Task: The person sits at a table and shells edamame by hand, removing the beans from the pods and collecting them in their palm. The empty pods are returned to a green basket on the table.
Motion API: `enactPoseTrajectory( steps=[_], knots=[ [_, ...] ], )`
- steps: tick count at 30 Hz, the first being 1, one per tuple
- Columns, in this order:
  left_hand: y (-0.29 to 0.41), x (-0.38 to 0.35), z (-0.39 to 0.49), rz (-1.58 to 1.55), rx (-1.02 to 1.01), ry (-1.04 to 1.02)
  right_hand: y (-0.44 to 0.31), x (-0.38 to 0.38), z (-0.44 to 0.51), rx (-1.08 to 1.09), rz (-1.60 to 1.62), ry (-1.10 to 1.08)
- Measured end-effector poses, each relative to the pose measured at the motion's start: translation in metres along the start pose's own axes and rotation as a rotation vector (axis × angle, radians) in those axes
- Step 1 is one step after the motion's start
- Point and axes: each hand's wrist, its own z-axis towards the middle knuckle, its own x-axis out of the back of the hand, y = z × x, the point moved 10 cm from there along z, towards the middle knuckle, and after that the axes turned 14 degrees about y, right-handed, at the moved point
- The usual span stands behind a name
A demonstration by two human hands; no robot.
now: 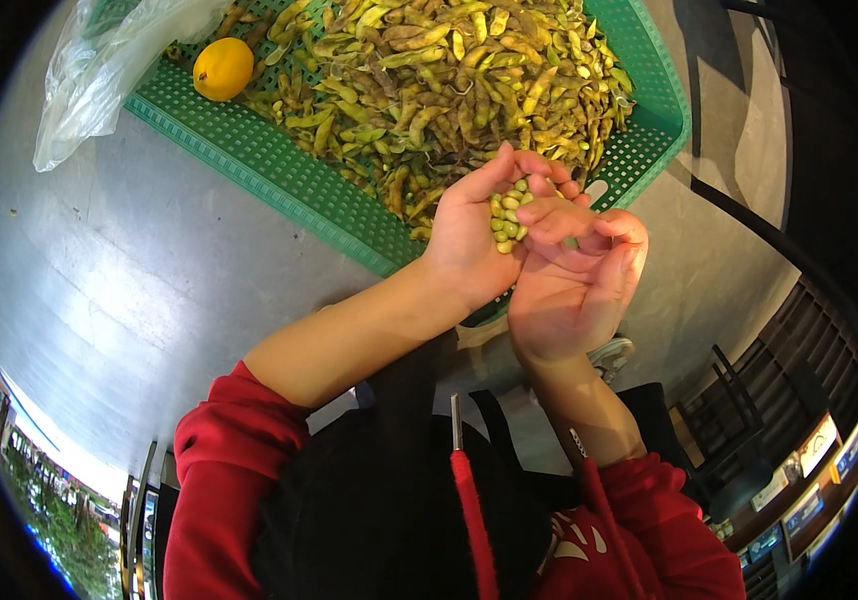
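My left hand (470, 232) is cupped, palm up, at the near edge of a green perforated plastic basket, with a small heap of shelled green soybeans (508, 215) in it. Over the beans reach the fingers of my right hand (575, 277), its palm turned up and its wrist beside the left one. A few beans lie at or under the right fingers; whether that hand grips any is hidden. Brown and yellow-green soybean pods (429, 97) fill much of the basket (249, 161) beyond my hands.
A yellow lemon-like fruit (223, 69) sits at the basket's left side. Beside it a translucent plastic bag (91, 82) hangs over the rim. Grey floor (121, 247) surrounds the basket. Dark chairs (736, 427) and a shelf with boxes (804, 510) stand at the lower right.
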Motion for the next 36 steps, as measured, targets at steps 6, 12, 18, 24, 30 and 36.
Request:
enactPoseTrajectory(
  steps=[6, 12, 18, 24, 30, 36],
  knots=[
    [-0.003, -0.01, 0.0, 0.001, 0.051, -0.132, -0.001, 0.008, -0.002, 0.011, -0.088, 0.0],
    [0.0, -0.008, -0.001, 0.019, 0.02, -0.077, -0.004, 0.013, -0.001, -0.019, 0.108, 0.076],
    [-0.002, -0.022, -0.007, -0.068, 0.111, -0.249, -0.022, 0.03, 0.009, -0.114, 0.359, 0.243],
    [-0.005, -0.025, -0.011, 0.008, 0.088, -0.233, -0.007, 0.041, 0.02, -0.235, 0.378, 0.155],
    [-0.002, -0.037, -0.017, 0.09, 0.022, -0.219, -0.009, 0.047, 0.023, -0.172, 0.038, 0.205],
    [-0.006, -0.042, -0.019, 0.186, 0.015, -0.248, -0.031, 0.005, 0.014, 0.215, -0.773, -0.129]
  ],
)
